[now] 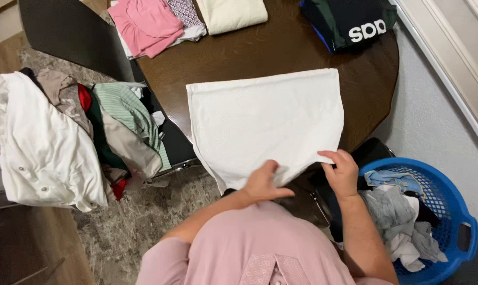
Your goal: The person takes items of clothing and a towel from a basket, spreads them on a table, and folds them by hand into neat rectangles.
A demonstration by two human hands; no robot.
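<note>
A white cloth (265,119) lies spread flat on the dark round wooden table (281,50), its near edge hanging over the table's rim. My left hand (264,183) pinches the cloth's near edge at the middle. At the near right corner, my right hand (341,171) grips the same edge with its fingers curled around the fabric. Both forearms come up from my pink shirt at the bottom of the view.
Folded clothes sit at the table's far side: a pink stack (146,24), a cream piece (231,14), a dark garment (350,21). A heap of unfolded clothes (64,137) lies left. A blue laundry basket (450,200) with clothes stands at the right, near a wall.
</note>
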